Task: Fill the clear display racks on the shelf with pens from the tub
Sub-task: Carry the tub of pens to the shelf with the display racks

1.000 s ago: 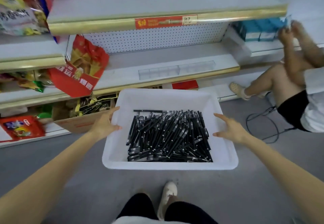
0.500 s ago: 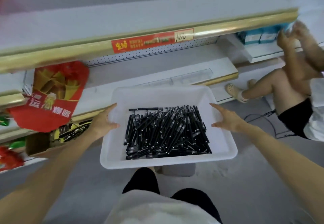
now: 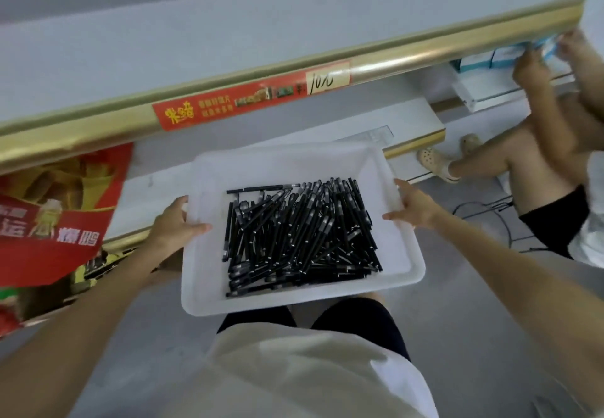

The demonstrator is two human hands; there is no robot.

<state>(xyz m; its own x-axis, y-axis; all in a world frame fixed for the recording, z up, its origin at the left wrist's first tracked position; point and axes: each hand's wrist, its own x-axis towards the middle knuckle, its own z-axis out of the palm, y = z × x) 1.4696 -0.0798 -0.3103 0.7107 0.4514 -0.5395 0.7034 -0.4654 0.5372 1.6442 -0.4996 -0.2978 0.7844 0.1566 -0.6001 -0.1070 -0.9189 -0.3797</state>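
Note:
A white plastic tub hangs above my thighs, held off the floor. It holds a heap of several black pens. My left hand grips the tub's left rim, thumb inside the wall. My right hand grips the right rim the same way. Just beyond the tub's far edge, on the lower white shelf, lies the clear display rack. The tub hides most of the rack, and only its right end shows.
A gold-edged upper shelf with a red price strip juts out close overhead. A red snack bag hangs at left. Another person crouches at right, reaching into blue boxes. Black cables lie on the grey floor.
The tub has risen from the floor and come closer to the shelves. My view has moved up and in, so the upper shelf now fills the top of the frame.

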